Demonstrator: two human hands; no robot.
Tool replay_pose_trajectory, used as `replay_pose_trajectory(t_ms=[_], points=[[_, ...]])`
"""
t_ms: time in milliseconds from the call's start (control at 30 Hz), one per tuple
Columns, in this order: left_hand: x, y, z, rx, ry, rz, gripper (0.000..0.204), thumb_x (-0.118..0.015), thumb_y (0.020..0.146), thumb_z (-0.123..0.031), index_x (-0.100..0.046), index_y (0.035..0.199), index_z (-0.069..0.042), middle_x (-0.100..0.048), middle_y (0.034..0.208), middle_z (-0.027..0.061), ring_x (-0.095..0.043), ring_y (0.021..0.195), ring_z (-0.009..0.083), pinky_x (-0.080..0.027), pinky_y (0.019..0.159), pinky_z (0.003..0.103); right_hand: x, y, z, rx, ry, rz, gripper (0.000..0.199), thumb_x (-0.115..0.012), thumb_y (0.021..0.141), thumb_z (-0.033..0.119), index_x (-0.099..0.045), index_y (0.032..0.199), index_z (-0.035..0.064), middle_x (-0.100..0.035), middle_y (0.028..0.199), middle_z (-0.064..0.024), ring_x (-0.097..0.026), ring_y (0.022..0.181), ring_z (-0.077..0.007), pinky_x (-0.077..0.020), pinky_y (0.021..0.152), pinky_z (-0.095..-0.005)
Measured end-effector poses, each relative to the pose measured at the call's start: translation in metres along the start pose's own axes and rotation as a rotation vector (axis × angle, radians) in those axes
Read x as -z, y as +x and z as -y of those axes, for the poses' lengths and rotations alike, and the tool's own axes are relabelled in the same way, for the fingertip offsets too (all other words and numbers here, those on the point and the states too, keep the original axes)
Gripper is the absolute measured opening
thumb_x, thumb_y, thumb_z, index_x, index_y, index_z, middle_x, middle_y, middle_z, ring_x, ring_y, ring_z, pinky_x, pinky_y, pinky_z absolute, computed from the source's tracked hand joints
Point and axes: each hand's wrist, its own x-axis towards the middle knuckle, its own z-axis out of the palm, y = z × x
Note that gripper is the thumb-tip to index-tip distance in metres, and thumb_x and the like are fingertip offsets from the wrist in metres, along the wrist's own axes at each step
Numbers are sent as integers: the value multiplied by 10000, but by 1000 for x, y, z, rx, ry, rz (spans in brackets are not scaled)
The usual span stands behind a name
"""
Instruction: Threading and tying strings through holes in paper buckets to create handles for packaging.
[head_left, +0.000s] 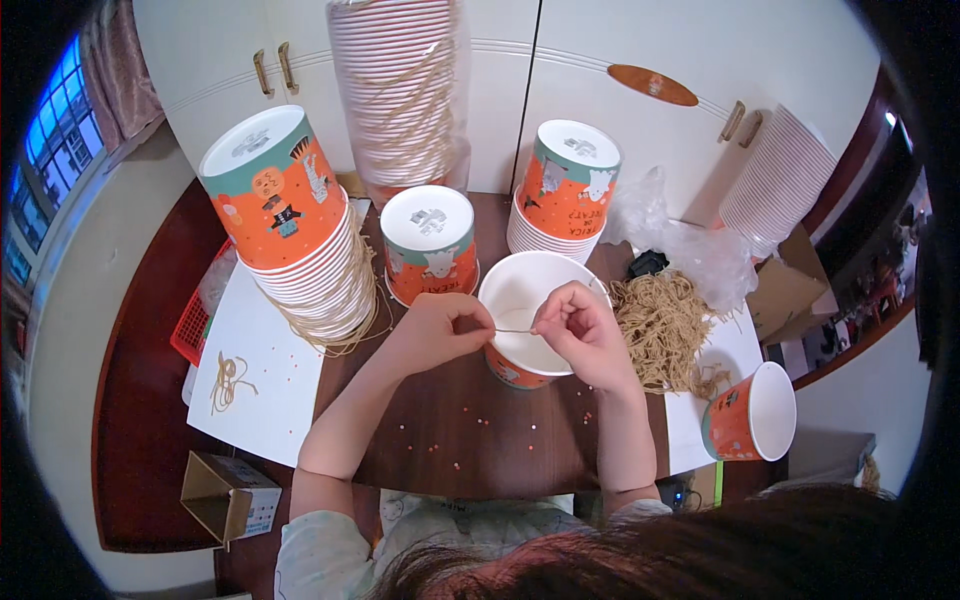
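Observation:
An orange and green paper bucket (517,374) with a white inside stands upright in front of me. Over its mouth runs a short length of thin tan cord (514,331), drawn straight between my two hands. My left hand (445,328) pinches one end between thumb and finger, near the left rim. The fingers of my right hand (583,335) are closed on the other end, above the bucket's right side. To the right lies a loose heap of tan cords (660,330).
Upturned bucket stacks (275,215) (567,190) flank a shorter upturned bucket (430,245); cords drape the left stack. Behind rises a tall wrapped stack (398,100). Another bucket (750,412) lies tilted at right. Clear plastic bags (690,235) and small beads (485,422) lie about.

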Motion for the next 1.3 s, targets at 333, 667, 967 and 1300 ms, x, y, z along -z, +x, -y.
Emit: replay_pose_trajectory(t_ms=[333, 667, 967, 1300], points=[[1, 2, 8, 36, -54, 8, 83, -618, 724, -65, -613, 777, -1, -601, 650, 25, -555, 607, 60, -451, 574, 212, 2, 0, -1, 29, -20, -43, 112, -510, 782, -40, -483, 853, 42, -453, 725, 59, -393, 625, 4, -310, 552, -142], [2, -2, -1, 64, 194, 15, 110, -614, 696, -91, -594, 746, 5, -597, 623, 57, -566, 580, 98, -457, 564, 240, 3, -5, 5, 1, 72, 64, 144, -502, 780, -66, -465, 858, 49, -505, 752, 29, -458, 662, -7, -352, 582, -148], [-2, -3, -2, 60, 225, 31, 113, -597, 672, -89, -582, 735, 2, -596, 633, 104, -603, 591, 189, -474, 579, 283, 9, -4, 3, -14, 267, 90, 166, -532, 762, -69, -469, 850, 57, -540, 780, 5, -523, 730, -42, -406, 654, -172], [5, 4, 17, 235, -154, 73, 224, -596, 768, -202, -554, 751, 17, -584, 618, 75, -593, 572, 134, -470, 517, 260, 14, -14, 26, 99, -326, 185, 127, -506, 759, -54, -521, 854, 29, -546, 727, 19, -496, 665, -35, -393, 615, -188]])
